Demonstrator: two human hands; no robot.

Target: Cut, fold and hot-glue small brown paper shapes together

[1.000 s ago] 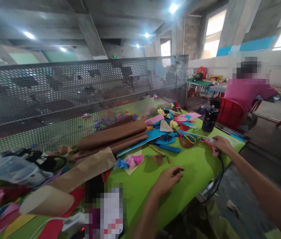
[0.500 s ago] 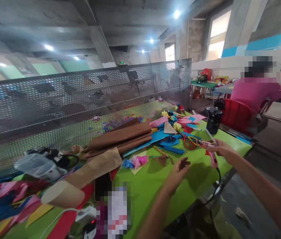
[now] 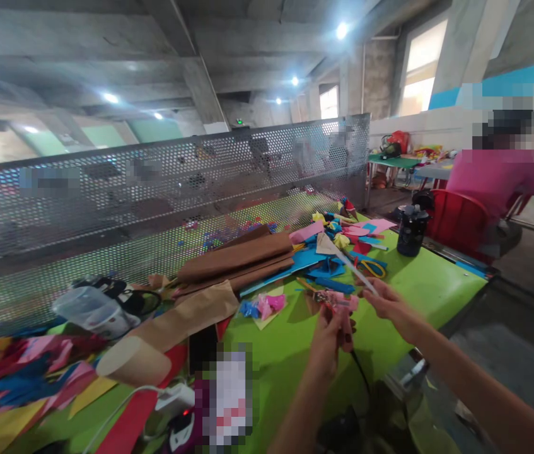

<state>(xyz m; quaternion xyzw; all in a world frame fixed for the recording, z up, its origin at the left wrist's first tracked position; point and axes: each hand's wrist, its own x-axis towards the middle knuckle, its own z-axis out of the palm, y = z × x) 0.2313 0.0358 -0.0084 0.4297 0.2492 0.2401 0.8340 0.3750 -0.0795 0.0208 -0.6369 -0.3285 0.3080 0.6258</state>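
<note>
A pink hot glue gun (image 3: 346, 304) is gripped by my left hand (image 3: 324, 337) above the green tabletop (image 3: 437, 287), nozzle to the left, with its black cord hanging down. My right hand (image 3: 392, 308) pinches one end of a long whitish glue stick (image 3: 352, 266). The stick slants away to the upper left, apart from the gun. Just beyond the hands lie blue felt pieces (image 3: 326, 268) and a yellow loop-shaped handle (image 3: 376, 269). To the left of the gun is a small bag of blue and pink bits (image 3: 263, 306).
Brown rolled sheets (image 3: 233, 258) lie along a perforated metal screen (image 3: 153, 208). A dark bottle (image 3: 412, 230) stands at the far right of the table. Left are a clear plastic tub (image 3: 89, 309), a cream cone (image 3: 134, 362) and a white plug (image 3: 174, 397). A person in pink (image 3: 498, 176) sits beyond.
The glue gun has gone from my right hand to my left hand, moving left. My right hand keeps the glue stick, lifted and tilted leftward. The view has shifted slightly.
</note>
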